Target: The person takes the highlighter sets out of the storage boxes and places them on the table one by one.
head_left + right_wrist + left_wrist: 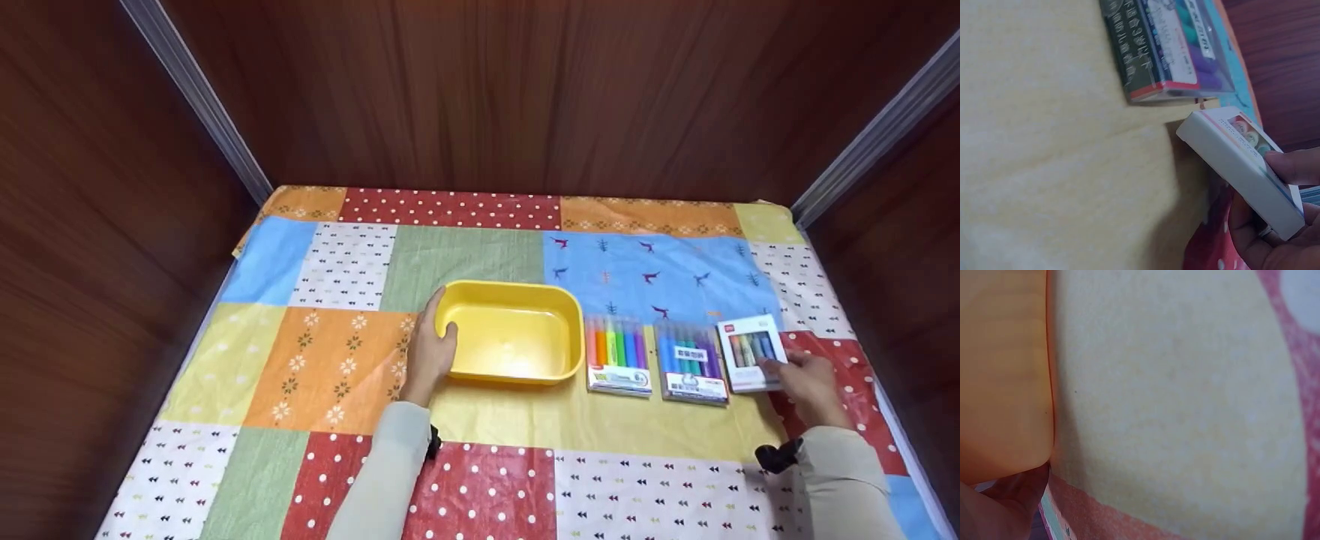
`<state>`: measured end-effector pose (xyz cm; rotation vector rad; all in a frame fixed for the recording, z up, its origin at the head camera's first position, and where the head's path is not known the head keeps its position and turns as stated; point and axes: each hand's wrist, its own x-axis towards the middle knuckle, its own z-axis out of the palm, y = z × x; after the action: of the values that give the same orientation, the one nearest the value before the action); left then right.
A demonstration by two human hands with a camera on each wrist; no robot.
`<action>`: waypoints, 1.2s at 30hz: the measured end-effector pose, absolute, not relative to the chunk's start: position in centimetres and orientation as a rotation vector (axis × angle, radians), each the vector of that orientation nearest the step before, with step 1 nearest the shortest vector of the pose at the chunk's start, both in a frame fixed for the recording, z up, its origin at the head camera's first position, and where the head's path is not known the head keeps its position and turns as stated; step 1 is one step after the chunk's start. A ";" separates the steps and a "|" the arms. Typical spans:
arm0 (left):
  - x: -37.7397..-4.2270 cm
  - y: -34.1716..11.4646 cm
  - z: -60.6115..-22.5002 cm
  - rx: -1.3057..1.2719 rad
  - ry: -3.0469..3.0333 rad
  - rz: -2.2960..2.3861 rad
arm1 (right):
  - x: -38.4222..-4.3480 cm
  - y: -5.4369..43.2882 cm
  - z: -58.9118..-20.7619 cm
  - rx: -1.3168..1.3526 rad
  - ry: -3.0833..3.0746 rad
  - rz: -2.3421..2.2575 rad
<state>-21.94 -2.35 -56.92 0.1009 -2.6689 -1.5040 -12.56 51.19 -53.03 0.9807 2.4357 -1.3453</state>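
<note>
A yellow plastic basin (510,375) stands in the middle of the head view with nothing in it. My left hand (433,349) grips its left wall, thumb over the inside and fingers along the outside. At the right, my right hand (811,386) holds a white windowed box of crayons (750,381) by its right edge. The right wrist view shows the thumb (1294,166) on the box's window face and fingers beneath; the box is tilted, its near corner raised over the cloth. Left of it lies a clear pack of blue to purple markers (694,386).
Another clear pack of markers (619,379), pink to purple, lies between the basin and the blue-to-purple pack. A patchwork tablecloth (337,375) covers the table. Dark wood panels (480,97) enclose the back and both sides.
</note>
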 end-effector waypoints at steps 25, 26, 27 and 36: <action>-21.9 -2.4 -57.1 0.118 -2.664 -1.537 | -11.9 50.3 -54.2 1.028 2.629 -1.122; -21.9 -2.4 -57.1 0.114 -2.664 -1.537 | -11.9 50.3 -54.2 1.029 2.636 -1.120; -22.0 -2.4 -57.1 0.117 -2.666 -1.537 | -11.9 50.3 -54.2 1.032 2.640 -1.114; -22.0 -2.4 -57.0 0.134 -2.676 -1.522 | -11.7 49.9 -54.4 1.048 2.663 -1.069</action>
<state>-21.97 -2.37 -56.96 0.1340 -2.6759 -1.5223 -11.65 49.93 -54.39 1.0484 2.6628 -1.0693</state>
